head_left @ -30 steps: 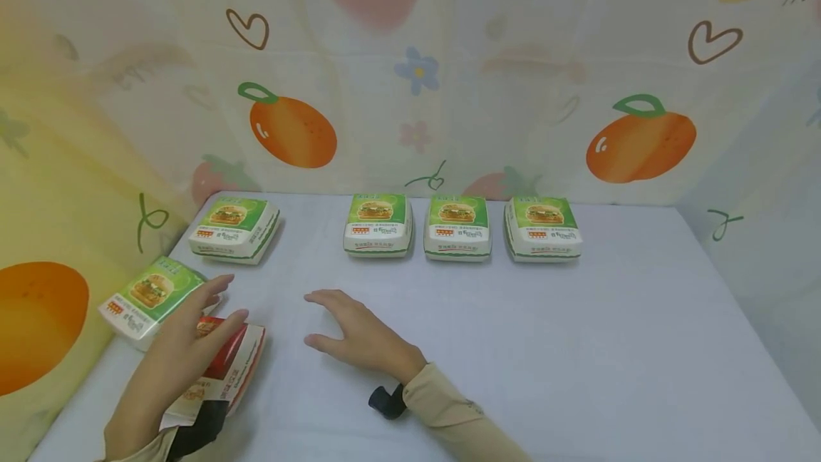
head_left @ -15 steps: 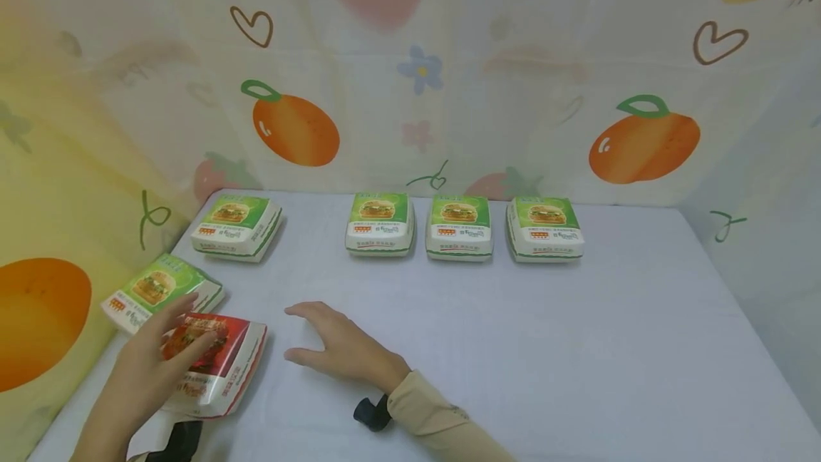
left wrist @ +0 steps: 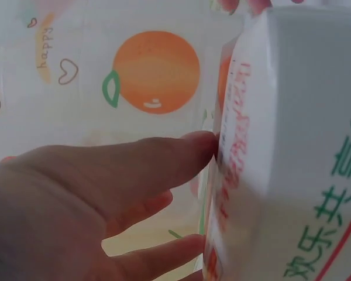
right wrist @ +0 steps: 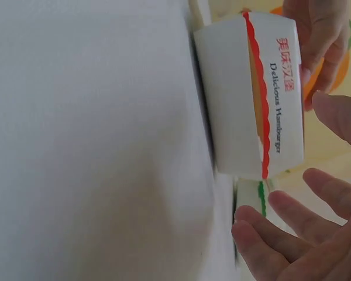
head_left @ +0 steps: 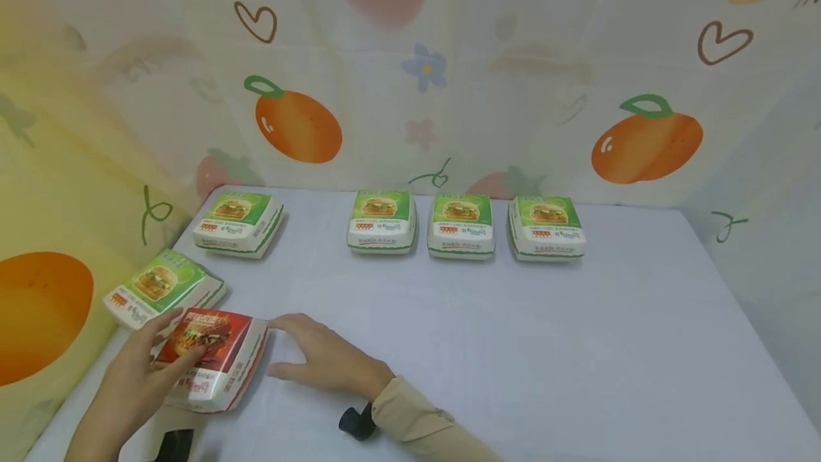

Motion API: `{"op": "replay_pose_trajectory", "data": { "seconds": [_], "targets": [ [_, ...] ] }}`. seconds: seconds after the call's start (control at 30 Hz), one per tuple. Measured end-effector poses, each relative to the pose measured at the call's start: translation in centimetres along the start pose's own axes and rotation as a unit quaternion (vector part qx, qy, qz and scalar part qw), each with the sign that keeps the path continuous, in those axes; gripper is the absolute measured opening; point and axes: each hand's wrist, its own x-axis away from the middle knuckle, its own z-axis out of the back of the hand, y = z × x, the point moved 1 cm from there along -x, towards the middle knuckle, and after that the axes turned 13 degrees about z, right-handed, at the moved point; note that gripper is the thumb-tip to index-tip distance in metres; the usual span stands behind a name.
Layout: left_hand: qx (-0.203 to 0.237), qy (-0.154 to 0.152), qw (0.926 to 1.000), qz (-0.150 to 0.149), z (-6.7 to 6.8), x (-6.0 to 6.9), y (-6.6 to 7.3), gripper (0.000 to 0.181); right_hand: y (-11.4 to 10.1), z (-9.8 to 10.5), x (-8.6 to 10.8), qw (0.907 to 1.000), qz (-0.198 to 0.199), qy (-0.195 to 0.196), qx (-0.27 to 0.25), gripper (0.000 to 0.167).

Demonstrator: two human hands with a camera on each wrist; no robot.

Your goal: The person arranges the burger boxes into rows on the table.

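A red-and-white hamburger box (head_left: 221,337) sits on the white table at the front left, its printed lid up. My left hand (head_left: 128,373) is over its left side, thumb and fingertips touching the lid. In the left wrist view the thumb (left wrist: 181,153) meets the edge of the box (left wrist: 304,111) and the fingers are spread. Beside the box's right side is my right hand (head_left: 330,355), fingers extended and slightly bent. In the right wrist view a small gap separates its fingers from the box (right wrist: 237,105); the index fingertip looks close to the far corner in the head view.
Just behind the red box lies a green-and-white hamburger box (head_left: 168,284), turned at an angle. Another green box (head_left: 239,223) stands at the back left. Along the back edge are three more green boxes, the middle one (head_left: 460,227) between two others. A patterned cloth (head_left: 410,77) hangs behind.
My left hand has moved down and left, from above the boxes onto the red hamburger box. My right hand has moved left and down, up to the box's right side. The boxes stay put.
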Motion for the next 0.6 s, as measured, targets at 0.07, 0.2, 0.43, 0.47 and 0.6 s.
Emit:
{"op": "replay_pose_trajectory", "data": {
  "seconds": [0.07,0.2,0.43,0.47,0.6],
  "targets": [
    [-0.003,-0.006,1.0000,0.000,0.0,-0.1,-0.1,0.091,-0.1,-0.4,-0.2,1.0000,0.001,-0.005,0.000,0.062],
    [-0.008,-0.032,0.9995,0.002,-0.1,-0.3,-0.2,0.095,-0.3,-1.0,-0.4,0.9999,-0.004,-0.016,0.001,0.067],
    [-0.013,-0.088,0.9952,0.042,-0.5,-0.5,-0.3,0.104,-0.3,-1.6,-0.6,0.9991,-0.028,-0.032,-0.008,0.079],
    [-0.014,-0.089,0.9949,0.044,-0.5,-0.4,-0.3,0.104,-0.3,-1.6,-0.6,0.9989,-0.030,-0.034,-0.009,0.080],
    [-0.012,-0.082,0.9957,0.040,-0.7,-0.4,-0.1,0.104,-0.4,-1.7,-0.6,0.9987,-0.034,-0.036,-0.006,0.083]
  ]
}}
